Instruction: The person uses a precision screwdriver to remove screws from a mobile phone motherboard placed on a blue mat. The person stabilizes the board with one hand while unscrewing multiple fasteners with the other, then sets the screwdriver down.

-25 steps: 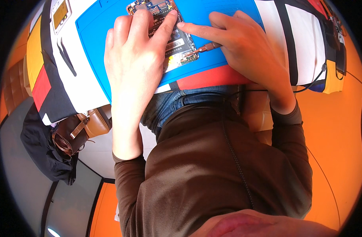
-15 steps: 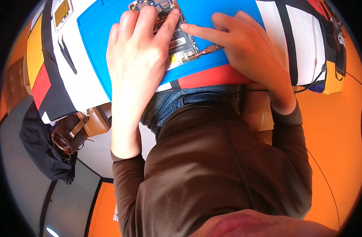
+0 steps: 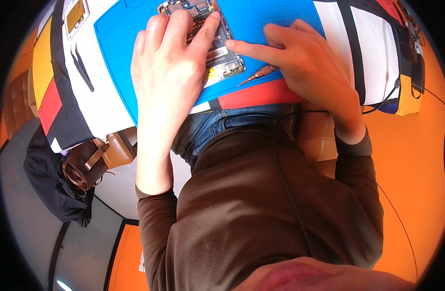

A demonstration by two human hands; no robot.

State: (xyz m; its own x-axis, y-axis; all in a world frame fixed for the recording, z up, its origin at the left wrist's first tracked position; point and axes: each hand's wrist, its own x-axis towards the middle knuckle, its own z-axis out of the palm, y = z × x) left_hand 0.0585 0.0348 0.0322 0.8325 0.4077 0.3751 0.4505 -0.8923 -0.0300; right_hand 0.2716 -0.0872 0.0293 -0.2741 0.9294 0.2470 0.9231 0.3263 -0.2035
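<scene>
An opened smartphone (image 3: 224,61), its circuit board and dark battery bare, lies on the blue mat (image 3: 120,58). My left hand (image 3: 170,60) bears down over its left side. Its index finger stretches across the battery, the other fingers are bent, and the thumb is hidden. In my right hand (image 3: 312,60) is a slim copper-brown screwdriver (image 3: 261,72), held under the curled fingers. Its thin tip points left, just off the phone's near right corner and over the mat. The right index finger reaches out to the phone's right edge, seemingly touching it.
Left of the mat lie black tweezers (image 3: 82,68) and a white-framed phone part (image 3: 77,18). A black cable (image 3: 385,103) runs by the table's right edge. Bags (image 3: 94,157) sit low on the left.
The screwdriver's tip has come off the phone's near right corner and swung down toward me. My right index finger has shifted slightly nearer along the phone's edge. My left hand stays put.
</scene>
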